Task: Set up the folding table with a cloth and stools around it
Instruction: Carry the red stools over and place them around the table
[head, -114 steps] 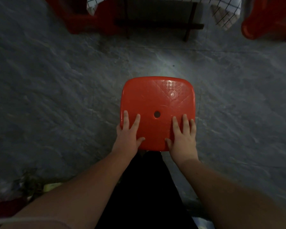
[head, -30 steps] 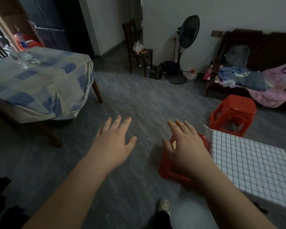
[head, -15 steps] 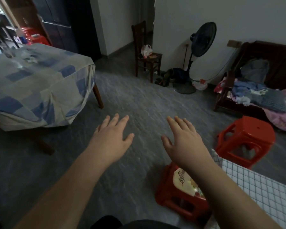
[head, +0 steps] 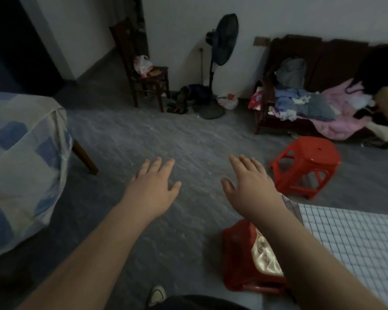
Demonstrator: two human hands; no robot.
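Both hands are out in front, palms down, fingers spread and holding nothing: the left hand sits just left of centre, the right hand just right of it, both over bare grey floor. The folding table, already under its white grid-checked cloth, lies at four o'clock. One red stool stands at two o'clock, just beyond the table's far corner. A second red stool sits at five o'clock, close against the table's left edge and partly hidden by the right forearm, with a pale printed cushion or bag lying on its seat.

The risk, as I judge it: that near stool is low and close to the feet, with a shoe showing at six o'clock, so a step without looking could kick or tip it, and the loose item could slide off.

There is lettering on that pale item, but it is too blurred to read.
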